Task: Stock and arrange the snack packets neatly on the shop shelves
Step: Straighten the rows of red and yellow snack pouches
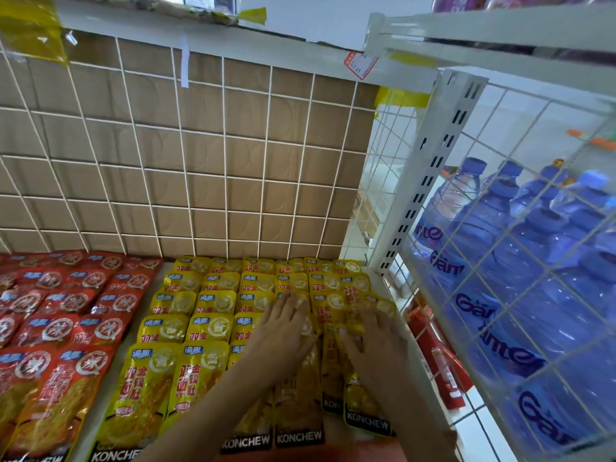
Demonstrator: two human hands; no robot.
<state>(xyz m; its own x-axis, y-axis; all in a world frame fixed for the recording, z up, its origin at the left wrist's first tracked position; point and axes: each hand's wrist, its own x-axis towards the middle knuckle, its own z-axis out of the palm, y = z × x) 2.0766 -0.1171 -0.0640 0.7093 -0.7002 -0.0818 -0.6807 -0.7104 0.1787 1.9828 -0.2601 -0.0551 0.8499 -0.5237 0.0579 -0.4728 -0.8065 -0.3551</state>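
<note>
Yellow Konchew snack packets point(213, 328) already fill the shelf point(144, 306) in neat overlapping rows, while the left hand point(283, 331) and right hand point(373, 341) press straight, spread fingers flat on the crooked columns toward 3 o'clock.

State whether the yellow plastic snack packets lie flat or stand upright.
Flat: the yellow plastic snack packets lie face up in overlapping rows on the white shelf.

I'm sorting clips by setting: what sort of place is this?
Most likely a small shop: rows of yellow packets and red packets on a shelf, a price tag, water bottles alongside.
</note>
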